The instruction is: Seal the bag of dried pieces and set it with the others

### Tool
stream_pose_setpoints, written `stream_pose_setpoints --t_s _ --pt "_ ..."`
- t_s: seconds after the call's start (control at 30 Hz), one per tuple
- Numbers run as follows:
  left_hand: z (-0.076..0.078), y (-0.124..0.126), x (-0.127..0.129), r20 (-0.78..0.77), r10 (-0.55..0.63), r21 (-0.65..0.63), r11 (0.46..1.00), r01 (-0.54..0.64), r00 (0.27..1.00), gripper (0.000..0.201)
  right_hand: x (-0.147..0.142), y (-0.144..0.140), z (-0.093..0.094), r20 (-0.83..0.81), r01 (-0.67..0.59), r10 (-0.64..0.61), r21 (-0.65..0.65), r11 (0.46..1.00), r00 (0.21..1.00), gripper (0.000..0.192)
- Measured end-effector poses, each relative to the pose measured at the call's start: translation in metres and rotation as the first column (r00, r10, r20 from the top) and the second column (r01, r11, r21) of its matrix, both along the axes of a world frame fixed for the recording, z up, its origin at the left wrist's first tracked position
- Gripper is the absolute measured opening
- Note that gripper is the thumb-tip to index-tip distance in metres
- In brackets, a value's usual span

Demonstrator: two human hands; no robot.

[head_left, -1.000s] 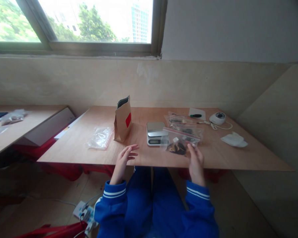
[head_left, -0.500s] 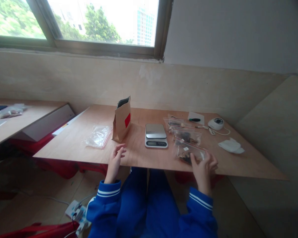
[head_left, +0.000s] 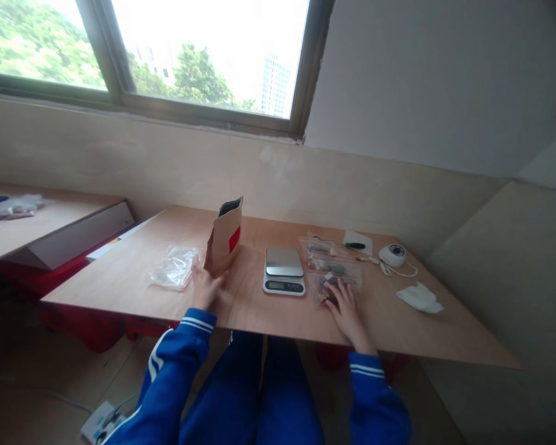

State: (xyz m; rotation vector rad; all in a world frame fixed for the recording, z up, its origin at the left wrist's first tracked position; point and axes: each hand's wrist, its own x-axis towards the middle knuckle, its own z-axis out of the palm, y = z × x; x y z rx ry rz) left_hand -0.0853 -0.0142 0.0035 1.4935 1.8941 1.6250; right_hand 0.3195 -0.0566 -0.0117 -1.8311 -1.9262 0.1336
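Note:
A brown kraft paper pouch [head_left: 222,244] with a red label stands upright, its top open. My left hand [head_left: 206,285] is at its base, thumb and fingers on either side of the lower end. To the right lie several clear zip bags with dark dried contents. Over the nearest zip bag [head_left: 323,292] my right hand [head_left: 347,309] rests palm down, fingers stretched out, covering part of it. Between the hands sits a white digital kitchen scale [head_left: 284,272] with a bare metal plate; its display is unreadable.
Left of the pouch lies a crumpled clear plastic bag [head_left: 173,269]. At the right are a white dome camera [head_left: 391,254] with a cable, a dark green pen-like tool [head_left: 354,245] on white paper, and a white tissue-like piece [head_left: 421,298]. Another table [head_left: 74,213] stands at the left.
My left hand has moved forward onto the base of the pouch. My right hand has moved left and flattened over the nearest zip bag, which now lies closer to the others.

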Motion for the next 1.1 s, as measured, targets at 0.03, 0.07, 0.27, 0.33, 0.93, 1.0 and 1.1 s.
stream_pose_setpoints --t_s 0.03,0.07,0.27,0.33,0.93,1.0,1.1 --pt "0.000 0.006 -0.004 -0.011 -0.021 -0.012 1.000 0.021 1.000 0.102 0.004 0.008 0.004 0.038 -0.019 0.021 -0.030 0.999 0.999 0.046" --pt "0.000 0.011 -0.008 -0.029 -0.058 -0.019 0.998 0.057 0.998 0.092 0.008 0.016 0.008 0.071 -0.033 0.037 -0.063 0.997 0.997 0.047" --pt "-0.005 0.023 -0.018 -0.196 -0.150 0.011 0.988 0.155 0.969 0.056 0.014 0.051 0.036 0.170 -0.053 0.097 -0.250 0.967 0.981 0.050" --pt "-0.009 0.023 -0.020 -0.202 -0.148 0.019 0.988 0.155 0.968 0.060 0.006 0.055 0.046 0.207 -0.022 0.071 -0.231 0.973 0.976 0.049" --pt "-0.015 0.016 -0.020 -0.047 -0.260 -0.019 0.966 0.259 0.964 0.053 -0.169 0.040 0.162 0.035 -0.644 0.683 0.373 0.668 0.729 0.024" --pt "-0.014 0.015 -0.019 -0.035 -0.252 -0.027 0.968 0.251 0.967 0.050 -0.166 0.040 0.163 0.006 -0.591 0.653 0.432 0.681 0.757 0.018" --pt "-0.011 0.012 -0.017 -0.059 -0.258 -0.021 0.966 0.257 0.964 0.046 -0.162 0.039 0.166 -0.010 -0.587 0.644 0.398 0.705 0.765 0.015"
